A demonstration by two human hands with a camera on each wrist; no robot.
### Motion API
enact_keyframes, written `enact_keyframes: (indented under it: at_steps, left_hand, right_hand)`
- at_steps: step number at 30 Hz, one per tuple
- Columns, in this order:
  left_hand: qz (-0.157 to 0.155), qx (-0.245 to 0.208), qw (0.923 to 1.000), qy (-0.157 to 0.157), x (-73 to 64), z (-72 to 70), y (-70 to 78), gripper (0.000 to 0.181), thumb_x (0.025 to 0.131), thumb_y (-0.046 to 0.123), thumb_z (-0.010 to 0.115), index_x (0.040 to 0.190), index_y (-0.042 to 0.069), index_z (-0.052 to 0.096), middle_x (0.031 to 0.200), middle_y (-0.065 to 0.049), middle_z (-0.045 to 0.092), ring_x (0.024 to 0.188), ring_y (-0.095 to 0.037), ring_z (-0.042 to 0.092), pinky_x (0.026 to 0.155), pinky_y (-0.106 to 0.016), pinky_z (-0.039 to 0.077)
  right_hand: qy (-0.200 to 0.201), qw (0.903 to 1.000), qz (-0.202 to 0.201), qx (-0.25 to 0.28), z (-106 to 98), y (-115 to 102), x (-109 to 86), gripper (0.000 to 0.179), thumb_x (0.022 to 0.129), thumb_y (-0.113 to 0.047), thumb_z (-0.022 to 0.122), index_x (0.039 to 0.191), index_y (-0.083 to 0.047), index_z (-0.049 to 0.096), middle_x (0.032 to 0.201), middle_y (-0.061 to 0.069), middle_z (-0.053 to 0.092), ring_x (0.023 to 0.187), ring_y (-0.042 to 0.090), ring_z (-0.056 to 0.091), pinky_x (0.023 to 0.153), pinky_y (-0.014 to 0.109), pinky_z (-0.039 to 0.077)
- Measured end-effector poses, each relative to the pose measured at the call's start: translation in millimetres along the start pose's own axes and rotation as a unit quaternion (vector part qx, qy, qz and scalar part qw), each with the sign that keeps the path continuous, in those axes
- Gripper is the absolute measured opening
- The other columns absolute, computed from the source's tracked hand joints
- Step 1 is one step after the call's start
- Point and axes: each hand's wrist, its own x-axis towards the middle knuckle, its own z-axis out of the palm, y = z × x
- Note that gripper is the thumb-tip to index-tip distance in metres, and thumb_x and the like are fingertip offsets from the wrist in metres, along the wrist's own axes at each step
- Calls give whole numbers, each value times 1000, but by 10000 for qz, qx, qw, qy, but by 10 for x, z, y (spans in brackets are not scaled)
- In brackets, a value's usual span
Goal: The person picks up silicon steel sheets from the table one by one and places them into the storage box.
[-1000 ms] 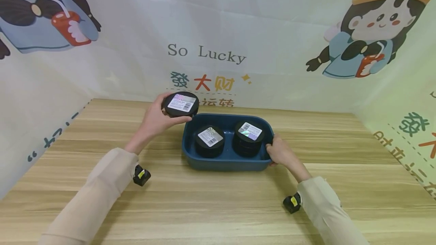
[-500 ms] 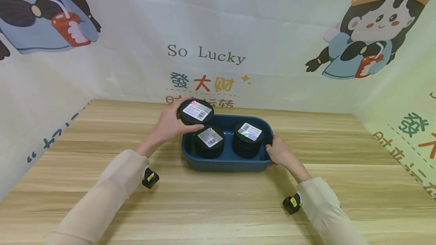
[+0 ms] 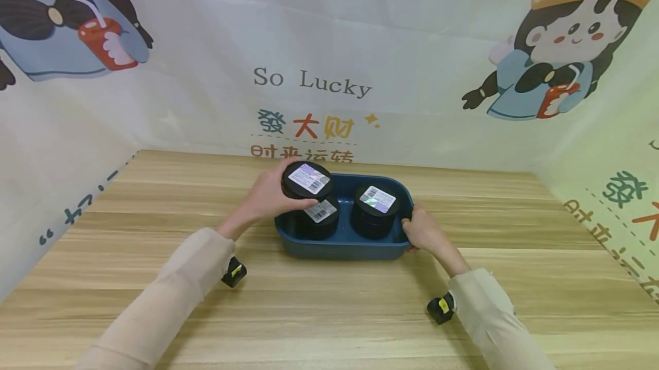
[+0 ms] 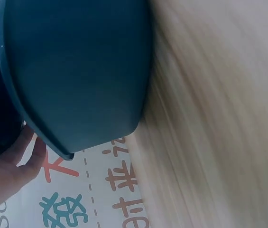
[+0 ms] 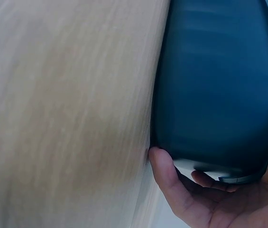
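A round black container point(image 3: 308, 178) with a shiny white barcode label is held by my left hand point(image 3: 270, 194). It is over the left end of a dark blue tub point(image 3: 340, 251). Directly below it, partly covered, is another black round container point(image 3: 323, 227); whether the two touch, I cannot tell. On the tub's right side stands a stack of similar labelled containers point(image 3: 376, 221). My right hand point(image 3: 424, 230) grips the tub's right end. In the right wrist view, the right hand's fingers point(image 5: 169, 175) curl at the tub's end wall point(image 5: 219, 95).
The tub stands on a wood-grain table point(image 3: 329, 313). A printed cloth point(image 3: 422, 72) with cartoon figures and lettering rises behind the table and at both sides. Small black cameras point(image 3: 234, 271) hang at the wrists beneath pale sleeves point(image 3: 170, 295).
The left hand has carried its black container right and downward, from beside the tub's far left corner to over the left container. The right hand and the tub have stayed put.
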Motion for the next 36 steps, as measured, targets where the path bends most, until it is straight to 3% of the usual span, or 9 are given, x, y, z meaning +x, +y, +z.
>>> enact_keyframes:
  at_steps: [15,36]
  left_hand:
    - [188,418,9989,-3,20,101,-35,76,60,32,80,120,2,45,105,-15,58,94,-28,54,82,-41,42]
    - [103,677,9965,-480,13,161,-41,83,59,34,79,123,-4,42,112,-18,55,96,-28,53,84,-40,43]
  right_hand:
    - [3,10000,53,2,1,-9,0,21,86,-3,37,96,14,39,77,33,53,42,23,59,42,27,47]
    - [-62,10000,37,19,-15,-13,-11,24,86,-3,37,101,16,38,80,34,53,44,24,60,43,27,47]
